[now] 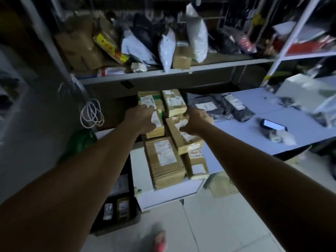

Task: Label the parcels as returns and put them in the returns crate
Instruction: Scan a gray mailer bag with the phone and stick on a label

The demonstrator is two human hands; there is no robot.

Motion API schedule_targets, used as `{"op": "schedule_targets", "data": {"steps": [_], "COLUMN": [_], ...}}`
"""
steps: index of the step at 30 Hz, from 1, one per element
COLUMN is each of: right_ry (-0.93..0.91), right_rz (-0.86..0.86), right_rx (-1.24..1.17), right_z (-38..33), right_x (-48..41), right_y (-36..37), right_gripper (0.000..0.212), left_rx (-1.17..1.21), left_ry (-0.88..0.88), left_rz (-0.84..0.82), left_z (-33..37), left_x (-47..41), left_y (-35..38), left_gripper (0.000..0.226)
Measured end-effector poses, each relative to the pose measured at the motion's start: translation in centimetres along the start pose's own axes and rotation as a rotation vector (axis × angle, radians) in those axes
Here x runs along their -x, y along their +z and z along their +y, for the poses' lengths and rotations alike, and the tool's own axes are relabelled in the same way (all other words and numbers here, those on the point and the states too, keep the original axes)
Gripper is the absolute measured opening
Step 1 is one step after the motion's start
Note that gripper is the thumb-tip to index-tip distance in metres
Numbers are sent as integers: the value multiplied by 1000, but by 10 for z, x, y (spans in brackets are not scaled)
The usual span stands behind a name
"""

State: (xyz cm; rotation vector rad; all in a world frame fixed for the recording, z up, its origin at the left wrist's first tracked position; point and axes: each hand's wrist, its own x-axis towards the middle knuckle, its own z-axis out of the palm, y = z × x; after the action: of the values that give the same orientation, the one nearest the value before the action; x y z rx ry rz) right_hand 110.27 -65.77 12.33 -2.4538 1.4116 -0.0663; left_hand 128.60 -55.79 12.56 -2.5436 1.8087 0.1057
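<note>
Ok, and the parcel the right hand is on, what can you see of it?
The tilted parcel is a brown cardboard box under glossy clear tape, with a white label on top, partly hidden. It lies askew on the stack, its near end over a smaller parcel, beside the large flat parcel. The right hand grips its far end, fingers curled round it; the left hand grips a green-taped parcel.

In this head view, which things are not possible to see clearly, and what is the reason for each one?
1. Fingertips of the left hand and right hand: hidden behind the hands themselves, so their hold on the brown parcels is uncertain.
2. Print on the labels: too small and blurred.
3. The dark crate: partly covered by the left forearm.
</note>
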Motion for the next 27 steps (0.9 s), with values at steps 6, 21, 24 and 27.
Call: {"op": "schedule_targets", "data": {"steps": [6, 21, 24, 27], "right_ry": [105, 347, 328, 302], "right_rz": [-10, -70, -126, -145], "right_rx": [1, -124, -111, -156], "right_z": [112, 359, 401, 444], "right_x": [-41, -235, -287, -340], "right_y": [-22, -29, -22, -16], "right_gripper": [63, 54, 48, 55], "left_rx": [-8, 101, 146, 171], "left_ry": [73, 176, 147, 99], "left_rz": [-12, -102, -114, -99], "left_z": [108, 319, 352, 391], "left_x": [-84, -316, -356, -388], "left_y": [21, 104, 123, 144], "left_gripper": [50, 43, 38, 29]}}
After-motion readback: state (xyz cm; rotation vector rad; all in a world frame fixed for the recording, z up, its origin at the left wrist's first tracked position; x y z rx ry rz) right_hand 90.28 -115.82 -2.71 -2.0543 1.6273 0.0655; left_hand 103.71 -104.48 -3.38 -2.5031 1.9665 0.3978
